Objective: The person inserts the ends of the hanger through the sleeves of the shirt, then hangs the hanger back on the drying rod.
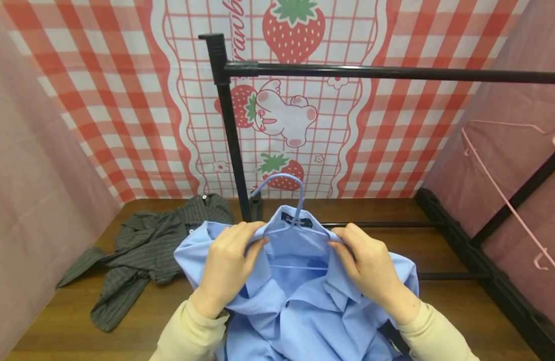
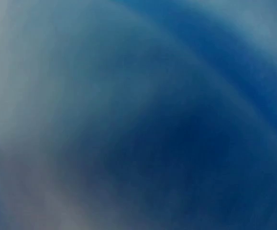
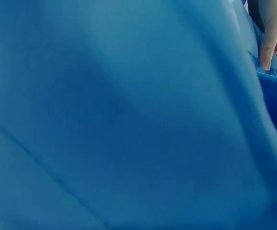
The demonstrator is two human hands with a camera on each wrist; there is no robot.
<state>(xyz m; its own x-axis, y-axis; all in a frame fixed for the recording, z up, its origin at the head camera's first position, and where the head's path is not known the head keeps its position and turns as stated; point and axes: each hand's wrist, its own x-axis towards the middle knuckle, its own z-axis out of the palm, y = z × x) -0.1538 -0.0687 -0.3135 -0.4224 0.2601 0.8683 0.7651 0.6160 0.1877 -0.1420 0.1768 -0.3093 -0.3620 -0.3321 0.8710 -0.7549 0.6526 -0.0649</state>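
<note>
A: How do the hands stand?
B: The left hand and right hand each pinch one side of the light-blue cloth shirt's collar, over the brown wooden table.
A: And the slim pale-blue hanger?
B: Its hook shows; its lower parts are partly hidden inside. The hem is cut off, the left wrist view mere blur.

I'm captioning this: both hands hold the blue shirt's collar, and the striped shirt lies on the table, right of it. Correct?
Not quite: the head view shows the striped shirt left of the blue shirt. The rest stands.
</note>
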